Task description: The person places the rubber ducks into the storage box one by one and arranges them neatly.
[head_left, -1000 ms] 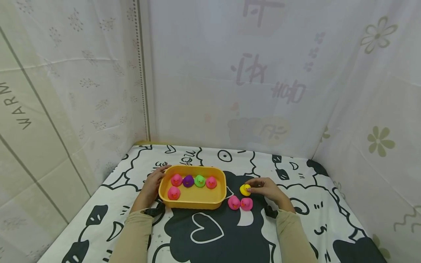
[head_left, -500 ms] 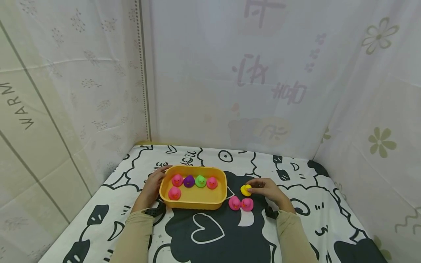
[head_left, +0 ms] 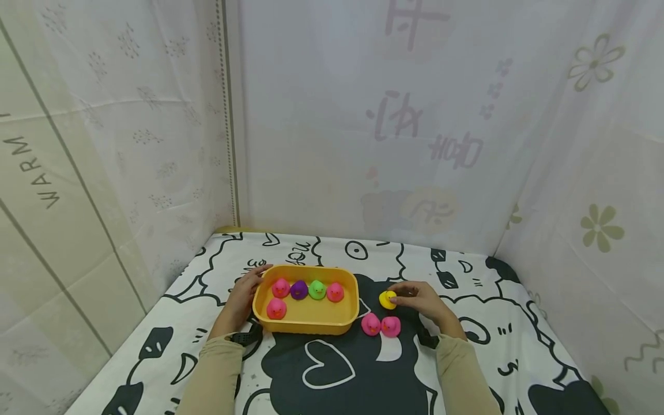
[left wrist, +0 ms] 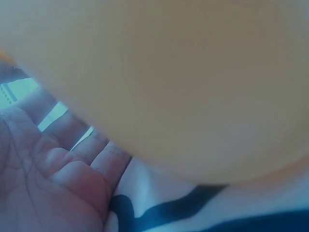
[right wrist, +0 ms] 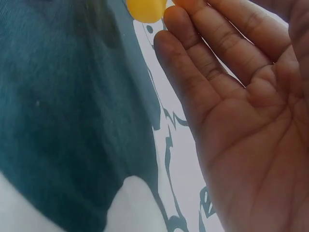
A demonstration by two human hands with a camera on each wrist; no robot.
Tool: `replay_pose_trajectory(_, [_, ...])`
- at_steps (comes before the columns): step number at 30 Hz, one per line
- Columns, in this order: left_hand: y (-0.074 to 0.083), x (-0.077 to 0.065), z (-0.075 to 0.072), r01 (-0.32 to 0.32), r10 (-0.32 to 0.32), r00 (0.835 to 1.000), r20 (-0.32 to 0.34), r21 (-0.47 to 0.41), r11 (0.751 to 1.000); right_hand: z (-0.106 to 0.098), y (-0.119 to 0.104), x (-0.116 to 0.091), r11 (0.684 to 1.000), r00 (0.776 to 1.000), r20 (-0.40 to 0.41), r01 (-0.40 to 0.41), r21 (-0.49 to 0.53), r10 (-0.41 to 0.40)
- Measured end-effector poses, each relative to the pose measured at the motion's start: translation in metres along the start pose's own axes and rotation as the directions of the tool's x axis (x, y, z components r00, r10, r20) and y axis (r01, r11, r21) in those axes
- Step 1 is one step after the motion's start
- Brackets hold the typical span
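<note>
head: even, muted light, fine detail soft | left wrist: bluish haze, tray (left wrist: 193,87) blurred, out of focus | right wrist: cool cast, cloth (right wrist: 184,154) bright, right hand (right wrist: 246,111) shaded

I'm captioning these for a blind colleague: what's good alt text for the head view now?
A person's right hand pinches a yellow toy duck just beyond two pink ducks on a patterned cloth. The left hand touches the left side of a yellow tray holding three pink ducks, a purple duck and a green duck.
</note>
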State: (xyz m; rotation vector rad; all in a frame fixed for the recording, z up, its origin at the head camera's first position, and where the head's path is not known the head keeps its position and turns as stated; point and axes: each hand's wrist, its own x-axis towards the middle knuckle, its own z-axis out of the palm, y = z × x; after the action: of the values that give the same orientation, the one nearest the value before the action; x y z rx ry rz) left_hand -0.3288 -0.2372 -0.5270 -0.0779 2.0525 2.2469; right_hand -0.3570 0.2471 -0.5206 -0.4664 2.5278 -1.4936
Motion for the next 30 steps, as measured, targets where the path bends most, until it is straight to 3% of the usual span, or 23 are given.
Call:
replay_pose_trajectory(12, [0.000, -0.001, 0.000, -0.005, 0.005, 1.000, 0.004, -0.001, 1.000, 0.005, -0.013, 0.007, 0.999, 0.999, -0.011, 0.042, -0.019, -0.042])
replay_pose_trajectory(22, [-0.003, -0.001, 0.000, 0.007, -0.007, 1.000, 0.004, 0.001, 1.000, 0.010, -0.028, 0.013, 0.999, 1.000, 0.010, 0.026, -0.048, -0.025])
replay_pose_trajectory(30, [-0.001, -0.002, 0.000, -0.007, 0.007, 1.000, 0.018, -0.003, 1.000, 0.016, -0.052, 0.025, 0.997, 0.997, 0.022, 0.072, -0.039, -0.071])
